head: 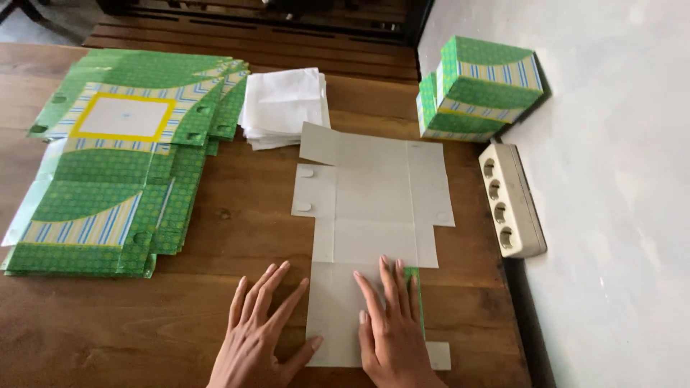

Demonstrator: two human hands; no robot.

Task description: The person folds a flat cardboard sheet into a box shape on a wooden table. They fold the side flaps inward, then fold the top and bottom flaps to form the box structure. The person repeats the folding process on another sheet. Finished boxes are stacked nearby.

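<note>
My left hand lies flat, palm down, its fingers straight and slightly fanned, pointing away from me and a little to the right, with the thumb spread out toward my other hand. My right hand lies just beside it, also palm down, fingers held close together and pointing forward, pressed flat. Both hands are open and grasp nothing. My wrists run off the lower edge of view.
</note>
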